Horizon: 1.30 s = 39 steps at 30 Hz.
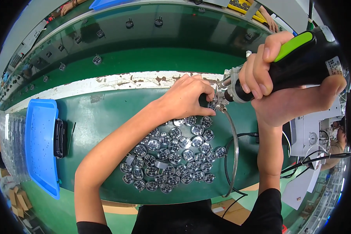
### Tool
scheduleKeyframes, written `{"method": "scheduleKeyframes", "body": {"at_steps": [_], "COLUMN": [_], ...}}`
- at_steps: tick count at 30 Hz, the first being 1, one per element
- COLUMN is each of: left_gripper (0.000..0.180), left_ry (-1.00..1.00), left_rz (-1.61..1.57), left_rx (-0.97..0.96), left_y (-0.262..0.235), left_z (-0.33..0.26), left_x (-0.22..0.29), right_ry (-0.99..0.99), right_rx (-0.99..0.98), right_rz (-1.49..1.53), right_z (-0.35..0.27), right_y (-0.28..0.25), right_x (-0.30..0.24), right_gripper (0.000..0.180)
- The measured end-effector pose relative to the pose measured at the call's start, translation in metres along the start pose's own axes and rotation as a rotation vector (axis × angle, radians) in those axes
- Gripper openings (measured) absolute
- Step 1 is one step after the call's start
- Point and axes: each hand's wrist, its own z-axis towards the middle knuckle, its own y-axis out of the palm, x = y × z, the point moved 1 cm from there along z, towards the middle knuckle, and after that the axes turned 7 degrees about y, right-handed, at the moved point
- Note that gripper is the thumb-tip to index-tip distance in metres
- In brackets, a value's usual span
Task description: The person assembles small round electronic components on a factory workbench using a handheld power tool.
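At the far left a long blue plastic tray (41, 144) lies along the edge of the green work surface (105, 113), with a small black block (59, 138) resting against its right side. Nearer the middle, a cluster of small round metal-rimmed parts (173, 156) lies flat on the green surface, packed in loose rows just beside one another. Above the cluster, the person's left hand (187, 97) is closed, fingers pinched on one small dark round part (210, 104) at the near edge of the worn white strip (124, 82). Just right of it, the metal nose (224, 91) of a black power screwdriver with a green grip panel (300, 58) meets that part; the right hand (269, 74) is wrapped fully around the handle. A thin metal tube (234, 152) curves down from the nose. The work seems to call for the left fingers keeping the part level and steady, the driver held square to it, and fingertips kept off the tip.
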Motion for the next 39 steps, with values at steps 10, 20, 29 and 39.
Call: {"method": "scheduleKeyframes", "body": {"at_steps": [10,20,29,39], "left_gripper": [0.039,0.039,0.042,0.044], "left_ry": [-0.020,-0.008,0.099,0.131], "left_rz": [-0.001,0.042,0.030,0.089], "left_rx": [-0.020,-0.021,-0.031,-0.001], "left_y": [-0.001,-0.002,-0.011,-0.011], "left_z": [0.000,0.001,-0.003,0.001], "left_x": [0.001,0.003,-0.002,-0.002], "right_ry": [0.068,0.334,0.061,0.258], "right_rx": [0.096,0.253,0.031,0.074], "right_rz": [0.028,0.075,0.160,0.076], "right_z": [-0.003,0.006,-0.013,-0.011], "right_y": [-0.002,-0.003,-0.028,-0.014], "right_x": [0.003,-0.002,-0.037,-0.029], "right_gripper": [0.105,0.106,0.089,0.098]}}
